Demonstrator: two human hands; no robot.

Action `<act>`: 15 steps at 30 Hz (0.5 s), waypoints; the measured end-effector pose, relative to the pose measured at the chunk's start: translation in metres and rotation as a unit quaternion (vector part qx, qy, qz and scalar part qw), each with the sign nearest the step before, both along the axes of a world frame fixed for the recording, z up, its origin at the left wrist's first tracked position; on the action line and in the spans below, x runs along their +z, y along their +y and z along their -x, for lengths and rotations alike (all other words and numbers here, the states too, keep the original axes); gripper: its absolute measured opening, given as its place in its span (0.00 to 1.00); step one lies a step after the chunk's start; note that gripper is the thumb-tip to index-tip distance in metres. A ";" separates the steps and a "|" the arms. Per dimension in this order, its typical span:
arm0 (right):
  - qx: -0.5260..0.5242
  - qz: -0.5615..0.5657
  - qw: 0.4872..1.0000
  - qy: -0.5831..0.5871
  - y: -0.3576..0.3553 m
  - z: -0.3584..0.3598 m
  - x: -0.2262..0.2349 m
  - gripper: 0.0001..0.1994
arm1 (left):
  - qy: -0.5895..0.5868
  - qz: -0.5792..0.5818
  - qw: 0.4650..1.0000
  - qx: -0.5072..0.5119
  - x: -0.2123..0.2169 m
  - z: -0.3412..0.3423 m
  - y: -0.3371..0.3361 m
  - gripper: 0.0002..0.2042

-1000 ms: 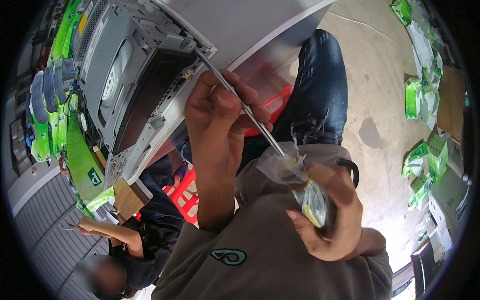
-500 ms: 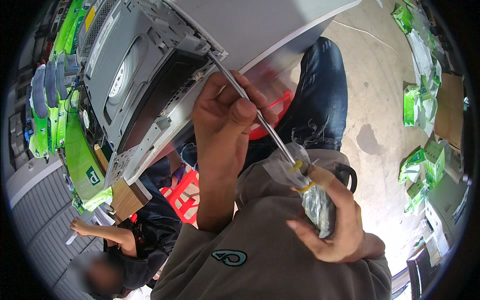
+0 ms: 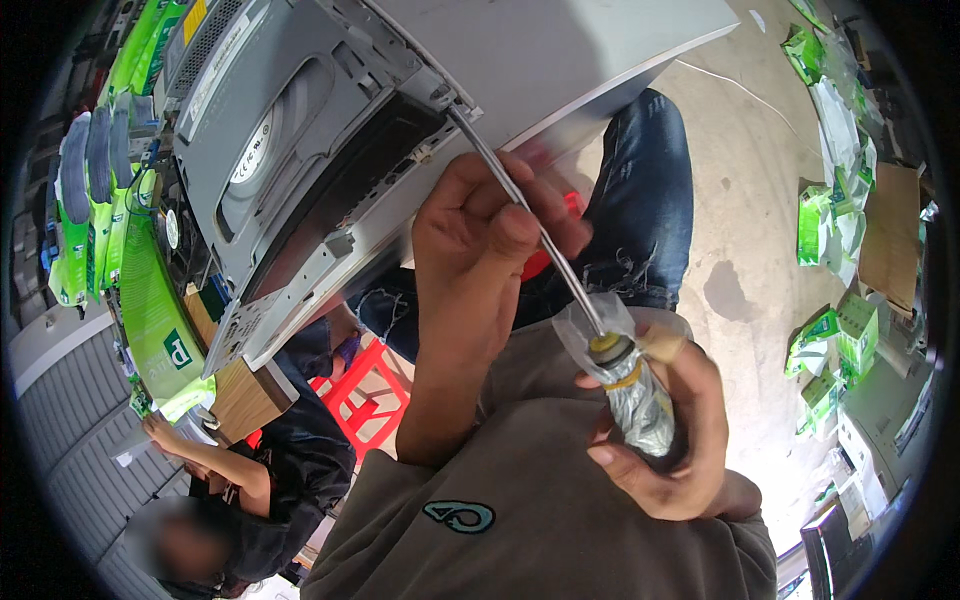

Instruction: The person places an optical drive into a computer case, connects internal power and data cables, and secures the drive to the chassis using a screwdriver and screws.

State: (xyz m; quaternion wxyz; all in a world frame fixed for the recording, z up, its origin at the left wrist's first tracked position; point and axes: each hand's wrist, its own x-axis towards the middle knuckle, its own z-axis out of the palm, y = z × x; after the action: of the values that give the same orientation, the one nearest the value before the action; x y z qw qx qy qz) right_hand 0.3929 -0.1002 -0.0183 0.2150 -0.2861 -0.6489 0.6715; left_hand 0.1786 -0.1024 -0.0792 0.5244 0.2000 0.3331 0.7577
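A long screwdriver (image 3: 540, 232) slants from upper left to lower right, its handle (image 3: 640, 412) wrapped in clear plastic with a yellow band around it. My right hand (image 3: 690, 440) curls around the wrapped handle, its index finger smeared by motion. Farther up, my left hand (image 3: 480, 240) has its thumb and fingers closed around the metal shaft. The tip meets the corner edge of a grey metal computer case (image 3: 285, 190) with a dark front strip; the exact point of contact is too small to make out.
The case lies on a light grey table (image 3: 560, 60). A red plastic stool (image 3: 370, 400) stands below the table. At the lower left, a co-worker's hand (image 3: 165, 435) handles something pale. Green packages (image 3: 855, 335) lie along the right, near a cardboard piece (image 3: 890, 240).
The case, the screwdriver and my left hand appear a little farther right in the picture. The fingers of my right hand have shifted around the handle, and its yellow end shows more.
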 end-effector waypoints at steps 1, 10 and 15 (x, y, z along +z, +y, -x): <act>-0.017 0.085 0.996 0.026 0.000 0.001 0.000 0.46 | -0.041 0.013 0.999 0.003 0.003 -0.003 0.000 0.19; -0.053 0.418 0.894 0.153 0.013 -0.008 0.011 0.41 | -0.041 -0.027 0.997 -0.052 -0.003 0.005 0.001 0.22; -0.024 0.092 0.995 0.007 0.005 -0.007 0.013 0.40 | -0.028 -0.022 0.999 -0.006 -0.002 0.000 0.003 0.21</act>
State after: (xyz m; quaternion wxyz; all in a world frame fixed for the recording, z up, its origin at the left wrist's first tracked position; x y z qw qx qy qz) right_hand 0.3996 -0.0956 -0.0052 0.2083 -0.3158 -0.5757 0.7249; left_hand 0.1784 -0.0994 -0.0809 0.5334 0.1923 0.3000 0.7671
